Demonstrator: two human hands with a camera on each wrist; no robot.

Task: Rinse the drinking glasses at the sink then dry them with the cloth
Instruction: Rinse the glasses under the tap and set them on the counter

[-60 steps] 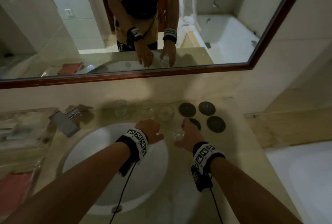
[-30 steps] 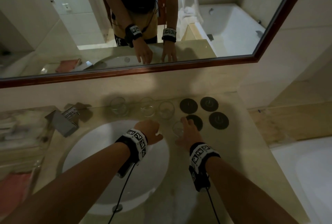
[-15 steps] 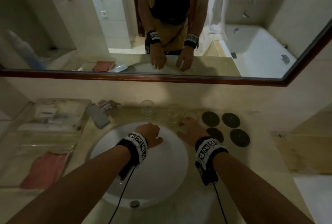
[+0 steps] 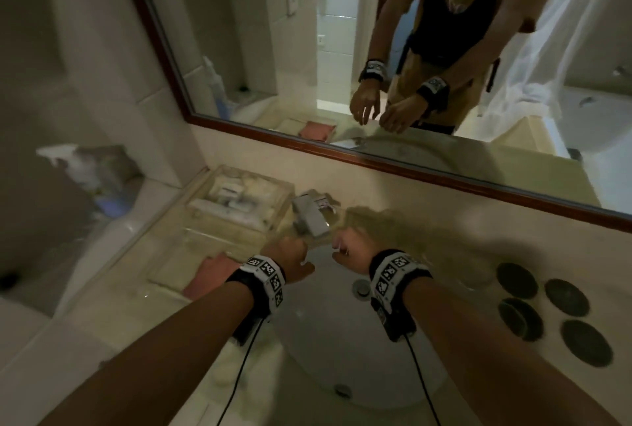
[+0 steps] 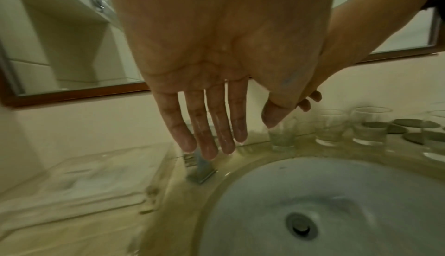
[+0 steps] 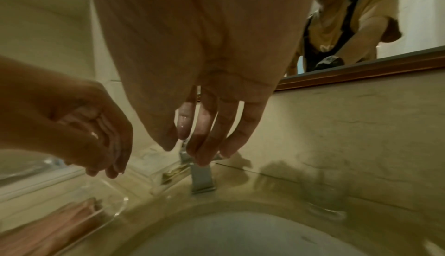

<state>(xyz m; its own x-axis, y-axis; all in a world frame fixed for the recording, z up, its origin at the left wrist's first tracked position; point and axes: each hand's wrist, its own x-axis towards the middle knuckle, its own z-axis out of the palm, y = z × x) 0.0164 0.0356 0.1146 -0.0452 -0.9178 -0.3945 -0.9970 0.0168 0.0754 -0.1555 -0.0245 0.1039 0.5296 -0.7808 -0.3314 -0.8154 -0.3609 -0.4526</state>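
Above the far rim of the sink (image 4: 342, 350), both hands are held near the tap (image 4: 309, 220), empty. The left hand (image 4: 285, 256) is spread with straight fingers (image 5: 209, 126), and the right hand (image 4: 352, 247) is likewise relaxed and open. Along the table (image 5: 313, 150) to the right, the drinking glasses (image 5: 370, 126) are lined up by dark coasters (image 4: 566, 295). A pink cloth (image 4: 213, 273) is seen in a clear tray at left
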